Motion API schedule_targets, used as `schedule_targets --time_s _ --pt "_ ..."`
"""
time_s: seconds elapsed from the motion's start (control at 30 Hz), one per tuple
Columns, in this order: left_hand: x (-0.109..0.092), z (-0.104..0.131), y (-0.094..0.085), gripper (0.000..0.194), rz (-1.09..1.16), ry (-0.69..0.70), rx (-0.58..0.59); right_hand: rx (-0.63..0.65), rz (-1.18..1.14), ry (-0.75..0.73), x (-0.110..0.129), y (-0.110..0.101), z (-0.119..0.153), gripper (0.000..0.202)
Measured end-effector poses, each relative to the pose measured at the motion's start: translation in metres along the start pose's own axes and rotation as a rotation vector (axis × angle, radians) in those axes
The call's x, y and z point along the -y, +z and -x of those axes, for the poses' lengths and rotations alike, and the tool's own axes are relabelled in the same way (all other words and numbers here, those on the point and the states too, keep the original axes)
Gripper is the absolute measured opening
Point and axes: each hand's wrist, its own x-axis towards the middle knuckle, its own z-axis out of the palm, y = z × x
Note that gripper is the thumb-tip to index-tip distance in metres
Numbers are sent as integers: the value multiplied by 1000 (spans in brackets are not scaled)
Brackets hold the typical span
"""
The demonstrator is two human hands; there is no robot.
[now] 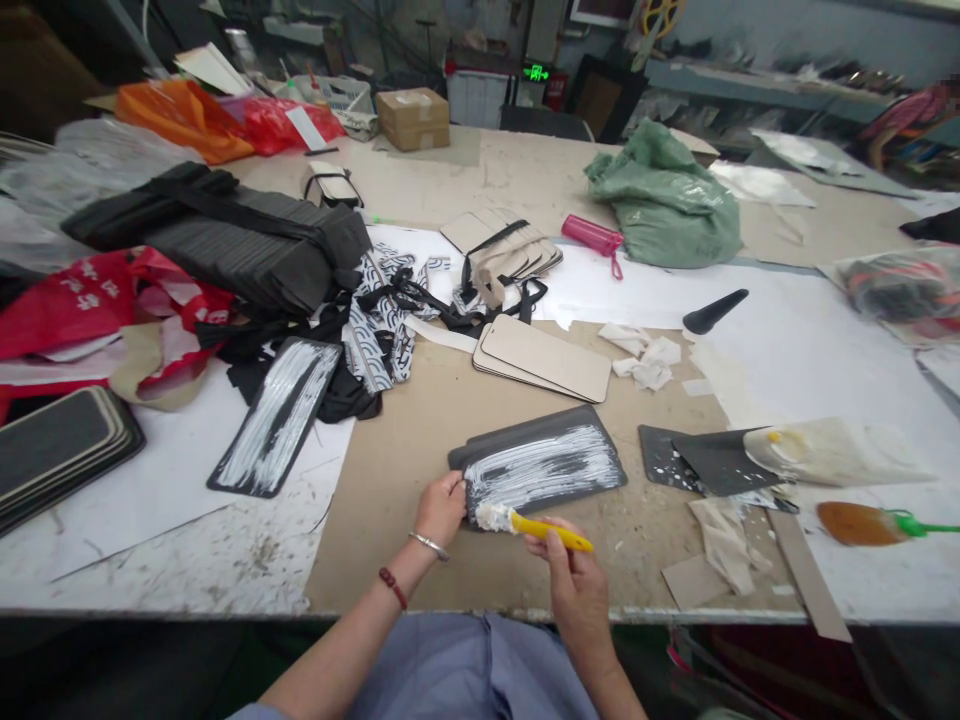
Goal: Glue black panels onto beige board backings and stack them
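Note:
My right hand (574, 575) grips the yellow handle of a glue brush (551, 530). Its white-caked bristles touch the near left corner of a dark grey panel (547, 462), which is streaked with white paste. At that panel's left edge, my left hand (442, 508) pinches the corner between thumb and fingers. Another dark panel lies partly under the streaked one. Farther left, a second paste-streaked panel (277, 415) rests at a slant against black fabric. Beige rounded boards (547, 360) are stacked just beyond my hands.
A long stack of dark panels (247, 240) and patterned straps (382, 320) lie at left. On the right are a glue bottle (862, 524), paste-spotted scraps (705, 460) and a black tapered piece (716, 311). A green bag (664, 200) stands behind. A person (911, 120) is at far right.

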Motion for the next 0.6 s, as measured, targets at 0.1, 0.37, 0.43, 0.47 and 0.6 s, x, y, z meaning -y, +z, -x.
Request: schedule_targets --time_s 0.1,0.37,0.43,0.47,0.6 --pt "0 0 0 12 -1 19 11 -146 93 59 -10 -17 -9 35" --pt "-1 -1 1 14 43 25 46 -114 -30 88 18 -14 -27 39" --pt "-1 0 2 15 57 28 55 -29 -104 83 23 8 -32 39" --pt "-2 2 3 16 63 31 55 -16 -118 92 24 15 -35 41" --pt "-11 11 4 17 104 58 40 -127 -15 204 16 -2 -51 49"
